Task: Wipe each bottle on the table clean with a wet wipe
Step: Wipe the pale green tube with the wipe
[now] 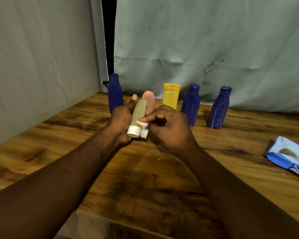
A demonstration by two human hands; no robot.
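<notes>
My left hand (pixel 120 120) grips a pale green bottle (pixel 138 113) with a white cap (pixel 133 131), held above the table with the cap toward me. My right hand (pixel 169 128) pinches a small bunched white wet wipe (pixel 143 127) against the bottle just above the cap. Behind my hands a pink bottle (pixel 149 100) stands upright, partly hidden. Along the back stand a yellow bottle (pixel 171 95) and three dark blue bottles (pixel 114 93) (pixel 191 104) (pixel 219 107).
The wooden table (pixel 145 178) stretches toward me. A blue wet wipe pack (pixel 290 158) lies at the right edge. Grey cloth (pixel 197 40) hangs behind the bottles and along the left side, with a dark gap (pixel 109 40) between the sheets.
</notes>
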